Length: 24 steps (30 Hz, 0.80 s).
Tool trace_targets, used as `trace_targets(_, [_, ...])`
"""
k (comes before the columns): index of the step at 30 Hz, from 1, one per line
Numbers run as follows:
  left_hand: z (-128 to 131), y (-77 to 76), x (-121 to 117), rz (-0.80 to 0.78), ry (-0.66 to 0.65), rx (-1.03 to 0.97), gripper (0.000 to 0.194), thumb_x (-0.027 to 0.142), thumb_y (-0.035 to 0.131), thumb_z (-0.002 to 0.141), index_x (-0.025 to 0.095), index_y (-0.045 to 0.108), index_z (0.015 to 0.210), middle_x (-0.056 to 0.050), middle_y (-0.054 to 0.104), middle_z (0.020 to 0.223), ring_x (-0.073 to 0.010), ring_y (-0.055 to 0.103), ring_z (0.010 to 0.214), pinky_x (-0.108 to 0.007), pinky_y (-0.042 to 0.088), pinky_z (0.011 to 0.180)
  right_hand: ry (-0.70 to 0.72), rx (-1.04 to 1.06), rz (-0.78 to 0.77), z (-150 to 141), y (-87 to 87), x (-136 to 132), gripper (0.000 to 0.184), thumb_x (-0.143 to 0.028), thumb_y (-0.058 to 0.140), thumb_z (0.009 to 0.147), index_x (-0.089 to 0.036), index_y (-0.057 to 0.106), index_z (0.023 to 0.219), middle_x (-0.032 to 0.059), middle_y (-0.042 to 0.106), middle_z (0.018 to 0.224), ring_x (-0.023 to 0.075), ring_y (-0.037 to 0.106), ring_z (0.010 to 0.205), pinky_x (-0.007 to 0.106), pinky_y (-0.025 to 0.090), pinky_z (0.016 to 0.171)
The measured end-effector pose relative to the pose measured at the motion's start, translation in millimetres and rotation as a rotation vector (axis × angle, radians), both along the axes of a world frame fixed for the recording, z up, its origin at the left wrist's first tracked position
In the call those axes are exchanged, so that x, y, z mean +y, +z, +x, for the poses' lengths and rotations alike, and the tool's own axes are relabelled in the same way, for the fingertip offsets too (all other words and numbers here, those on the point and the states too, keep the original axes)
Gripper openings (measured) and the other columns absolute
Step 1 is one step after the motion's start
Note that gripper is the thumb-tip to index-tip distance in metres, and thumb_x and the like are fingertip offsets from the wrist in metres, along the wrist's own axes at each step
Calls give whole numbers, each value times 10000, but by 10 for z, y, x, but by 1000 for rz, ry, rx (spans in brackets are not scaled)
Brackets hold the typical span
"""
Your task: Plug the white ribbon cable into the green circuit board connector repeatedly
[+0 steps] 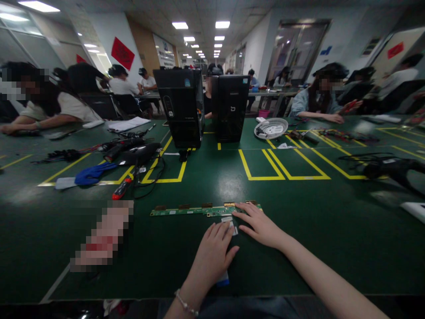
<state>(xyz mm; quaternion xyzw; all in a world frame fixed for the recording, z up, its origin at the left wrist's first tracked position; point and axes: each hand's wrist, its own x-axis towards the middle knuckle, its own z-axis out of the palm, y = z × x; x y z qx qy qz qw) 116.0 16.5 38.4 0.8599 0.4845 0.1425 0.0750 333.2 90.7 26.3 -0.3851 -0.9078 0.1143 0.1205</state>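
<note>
A long, narrow green circuit board (186, 212) with brown-gold tabs along its far edge lies crosswise on the green table. My right hand (260, 225) has its fingers spread, the fingertips resting over the board's right part. Closer to me, my left hand (215, 248) lies with its fingers stretched forward over a flat ribbon cable (235, 230). The cable's white end shows by the fingertips, just below the board; its blue end (224, 280) pokes out under the palm. The middle of the cable is hidden by my left hand.
Two black computer towers (181, 106) stand ahead. At left lie a red-black screwdriver (121, 189), blue gloves (94, 173) and black cables (146, 155). A white basket (271, 128) sits back right, a black cabled device (385, 168) at far right. People sit across the table.
</note>
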Motion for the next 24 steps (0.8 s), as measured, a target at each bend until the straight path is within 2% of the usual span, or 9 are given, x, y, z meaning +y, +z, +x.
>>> trace_targets(8, [-1, 3, 14, 10, 0, -5, 425, 338, 528, 943, 124, 538, 1310, -121, 548, 1370, -279, 494, 1247, -473, 366, 1082, -18, 14, 22, 4, -17, -6, 459, -439, 418, 956, -285, 476, 1385, 95, 361, 1477, 262, 323, 1368, 512, 282, 1119])
trace_targets(16, [-33, -22, 23, 27, 3, -32, 419, 327, 491, 957, 154, 505, 1338, -108, 553, 1364, -282, 492, 1249, -484, 414, 1036, -18, 3, 25, -4, -5, -15, 462, -441, 407, 960, -285, 468, 1390, 92, 357, 1482, 258, 316, 1374, 517, 271, 1127])
trace_targets(24, [-38, -35, 23, 3, 5, -23, 454, 333, 504, 950, 139, 484, 1360, -114, 520, 1401, -294, 459, 1283, -501, 393, 1055, -16, 5, 13, -3, 3, -24, 474, -447, 420, 954, -295, 453, 1402, 87, 356, 1484, 258, 306, 1381, 521, 249, 1137])
